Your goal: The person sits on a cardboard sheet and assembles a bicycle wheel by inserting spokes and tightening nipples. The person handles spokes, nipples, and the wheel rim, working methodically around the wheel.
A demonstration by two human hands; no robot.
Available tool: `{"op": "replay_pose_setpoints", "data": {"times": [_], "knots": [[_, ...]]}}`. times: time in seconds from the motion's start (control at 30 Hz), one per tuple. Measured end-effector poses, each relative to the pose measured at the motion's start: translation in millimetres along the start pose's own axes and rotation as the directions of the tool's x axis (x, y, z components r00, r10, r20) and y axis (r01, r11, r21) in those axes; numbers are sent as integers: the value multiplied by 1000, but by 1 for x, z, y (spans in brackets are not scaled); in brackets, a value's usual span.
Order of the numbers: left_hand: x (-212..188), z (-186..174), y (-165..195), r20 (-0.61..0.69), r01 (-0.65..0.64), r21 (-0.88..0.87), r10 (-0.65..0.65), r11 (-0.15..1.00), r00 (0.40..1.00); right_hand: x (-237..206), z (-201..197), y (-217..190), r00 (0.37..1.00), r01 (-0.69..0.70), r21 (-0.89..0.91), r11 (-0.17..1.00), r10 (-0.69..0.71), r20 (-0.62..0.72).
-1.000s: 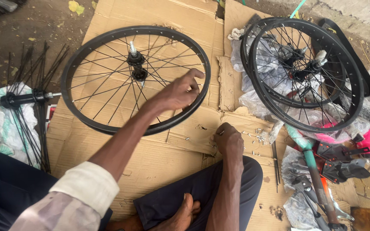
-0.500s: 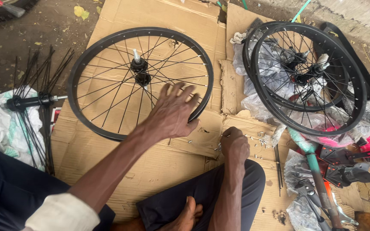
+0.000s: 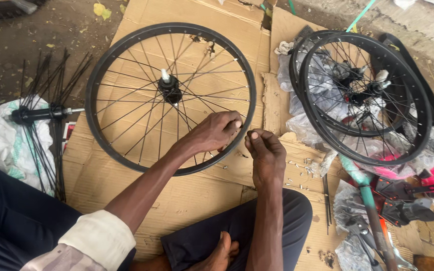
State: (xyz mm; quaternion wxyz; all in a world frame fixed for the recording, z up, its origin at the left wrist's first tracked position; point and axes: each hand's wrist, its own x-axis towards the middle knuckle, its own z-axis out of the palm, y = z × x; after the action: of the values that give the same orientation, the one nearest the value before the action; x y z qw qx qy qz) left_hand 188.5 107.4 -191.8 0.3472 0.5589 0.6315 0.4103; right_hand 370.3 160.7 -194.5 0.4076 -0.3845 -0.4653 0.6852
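Both hands (image 3: 216,131) (image 3: 264,150) at wheel rim (image 3: 101,75) (near side).

Two stacked wheels (image 3: 372,95) lie right on plastic wrapping; a loose spoked hub (image 3: 38,114) lies left on cardboard (image 3: 197,195).

Roadside bicycle repair spot: spoked wheels (image 3: 171,98), loose spokes (image 3: 46,120), cardboard (image 3: 192,200) on dirt

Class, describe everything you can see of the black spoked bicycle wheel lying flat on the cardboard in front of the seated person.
The black spoked bicycle wheel lies flat on flattened brown cardboard. It has a dark rim with no tyre, thin metal-looking spokes crossing toward a black central hub, and a silvery axle end pointing upward. The left hand rests over its near rim and spokes; the right hand is close beside the rim, fingertips pinched together.
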Motion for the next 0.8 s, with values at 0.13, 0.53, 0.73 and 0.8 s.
{"op": "replay_pose_setpoints", "data": {"times": [0.13, 0.53, 0.73, 0.8], "knots": [[3, -7, -4, 24, 16, -222, -11, 975, 1000, -2, 6, -1, 1000, -17, 67, 998, 17, 0], [-10, -24, 22, 20, 121, -455, -125, 882, 992, -8, 26, -2, 982, 181, -167, 969, -187, -20], [-9, -20, 21, -4, 107, -451, -121, 886, 993, -17, 27, -6, 965, 257, -417, 872, -255, 63], [-9, -20, 20, -2, 105, -456, -119, 884, 993, -18, 26, -4, 964, 256, -390, 884, -262, 38]]}}
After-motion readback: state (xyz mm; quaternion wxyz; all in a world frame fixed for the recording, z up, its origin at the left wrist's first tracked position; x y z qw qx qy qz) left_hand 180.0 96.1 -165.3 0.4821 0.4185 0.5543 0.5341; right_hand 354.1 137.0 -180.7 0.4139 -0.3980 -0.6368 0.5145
